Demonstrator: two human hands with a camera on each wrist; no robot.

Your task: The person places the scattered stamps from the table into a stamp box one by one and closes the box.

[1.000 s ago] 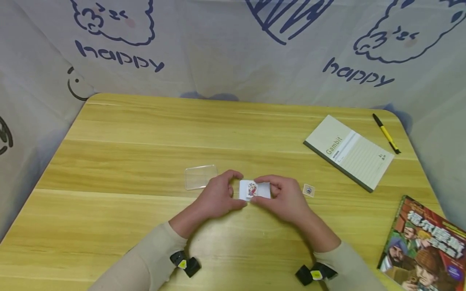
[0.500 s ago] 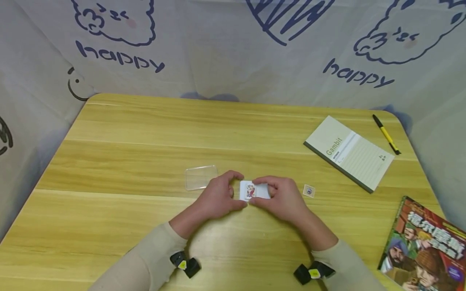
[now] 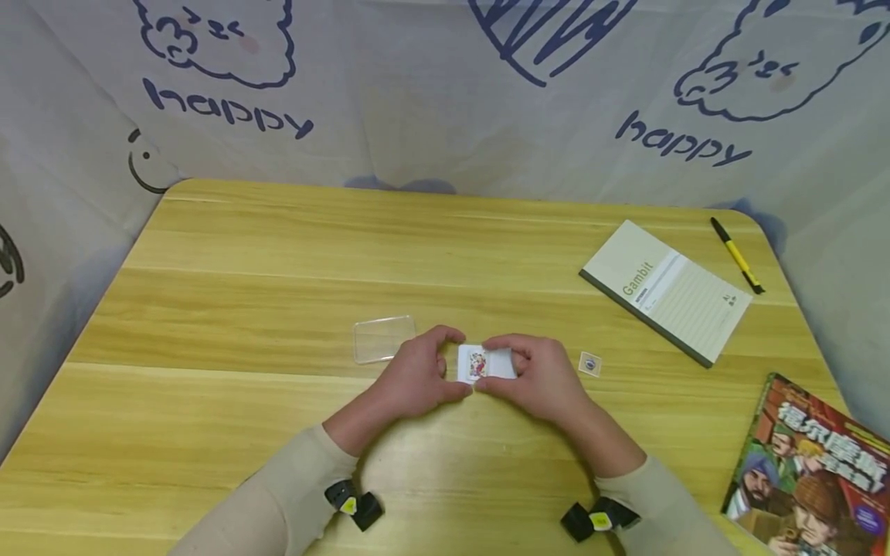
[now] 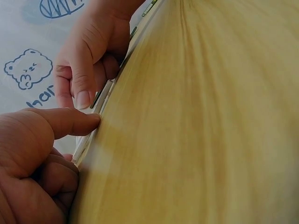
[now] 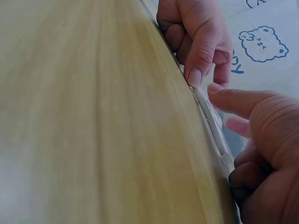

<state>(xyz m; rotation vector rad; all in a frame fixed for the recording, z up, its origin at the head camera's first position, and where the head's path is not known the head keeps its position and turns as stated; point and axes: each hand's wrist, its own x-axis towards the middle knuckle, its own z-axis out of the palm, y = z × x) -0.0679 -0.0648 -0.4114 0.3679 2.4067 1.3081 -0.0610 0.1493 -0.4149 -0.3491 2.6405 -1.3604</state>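
A shallow clear case lies flat on the table between my hands, with white card stock in it. On its left half is a white card with a colourful printed figure. My left hand holds the case's left end between thumb and forefinger. The right hand pinches the white card by its near and far edges, thumb near and forefinger far. In the left wrist view, the left thumb presses along the near edge. Low side angles hide the card's face in both wrist views.
A clear plastic lid lies left of the hands. Right of them is a small square piece with a dark emblem. A notebook, a yellow-black pen and a colourful book occupy the table's right side.
Since one second ago the printed card has shifted slightly left and now lies flatter and straighter over the case. My right hand moved very slightly; the left hand stays in place.
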